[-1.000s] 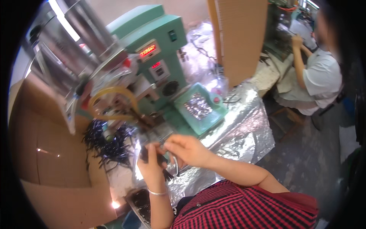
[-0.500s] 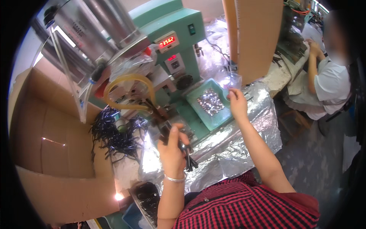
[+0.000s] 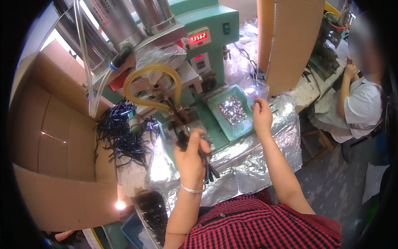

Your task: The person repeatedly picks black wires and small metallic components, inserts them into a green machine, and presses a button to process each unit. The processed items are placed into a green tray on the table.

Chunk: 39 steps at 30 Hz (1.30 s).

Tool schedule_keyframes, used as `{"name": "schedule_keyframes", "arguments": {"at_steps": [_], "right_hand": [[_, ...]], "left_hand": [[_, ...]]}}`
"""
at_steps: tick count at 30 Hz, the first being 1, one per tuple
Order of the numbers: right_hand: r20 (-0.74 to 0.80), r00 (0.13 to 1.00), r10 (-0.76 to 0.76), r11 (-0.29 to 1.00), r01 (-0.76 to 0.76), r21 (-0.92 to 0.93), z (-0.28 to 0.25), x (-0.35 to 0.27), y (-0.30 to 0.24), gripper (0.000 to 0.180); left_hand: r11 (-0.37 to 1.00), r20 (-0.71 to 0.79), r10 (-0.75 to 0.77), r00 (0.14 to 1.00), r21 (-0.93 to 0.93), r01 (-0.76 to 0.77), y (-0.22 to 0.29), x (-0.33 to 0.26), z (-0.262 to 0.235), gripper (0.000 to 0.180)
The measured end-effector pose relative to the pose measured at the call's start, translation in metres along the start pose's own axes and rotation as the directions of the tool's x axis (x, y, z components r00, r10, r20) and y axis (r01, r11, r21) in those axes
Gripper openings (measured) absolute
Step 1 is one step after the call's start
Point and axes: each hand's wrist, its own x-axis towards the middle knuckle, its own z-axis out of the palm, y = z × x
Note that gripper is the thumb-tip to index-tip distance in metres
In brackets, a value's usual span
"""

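My left hand [image 3: 191,157] is closed around a bunch of thin, glossy black strips [image 3: 212,171]. Their lower ends hang out beside the palm, and its fingers are just in front of the green machine's working area. A pale green tray [image 3: 217,108] lies to the right on the machine's base, with a heap of small shiny metal pieces [image 3: 233,110] in it. At the tray's right rim is my right hand [image 3: 263,118], thumb and fingertips pinched together. Whatever they may hold is too small to make out.
The green machine [image 3: 213,25] has red lit displays, metal cylinders [image 3: 103,20] and a looped yellow hose [image 3: 128,85]. More black strips [image 3: 120,137] lie piled left, beside an open cardboard box [image 3: 62,145]. Crinkled foil [image 3: 232,174] covers the table front. A co-worker [image 3: 360,99] sits far right.
The view has shifted slightly, so the machine sits further right in the picture. My left hand keeps hold of the black strips, and my right hand remains pinched at the tray's rim.
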Motion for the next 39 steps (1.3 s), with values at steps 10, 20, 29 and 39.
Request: {"name": "schedule_keyframes", "arguments": {"at_steps": [10,20,29,39], "right_hand": [[-0.045,0.999,-0.003,1.000,0.002,-0.023,0.0005,-0.0024,-0.0007,0.019],[-0.051,0.998,0.030,0.999,-0.029,0.012,-0.0001,-0.0038,-0.0058,0.018],[-0.036,0.999,0.012,0.999,-0.014,-0.047,-0.0010,-0.0036,-0.0024,0.018],[-0.059,0.998,0.037,0.998,-0.034,0.047,0.0010,-0.0048,-0.0005,0.015]], "left_hand": [[0.999,0.006,-0.035,0.999,-0.013,0.035,0.0045,-0.0034,0.0010,0.019],[0.996,-0.041,-0.039,0.998,-0.087,0.035,0.0029,-0.0041,0.0064,0.015],[0.992,-0.061,-0.059,0.996,-0.114,0.052,0.0031,-0.0043,0.0091,0.016],[0.998,-0.038,-0.025,0.999,-0.063,0.023,0.0009,-0.0035,0.0060,0.016]]}}
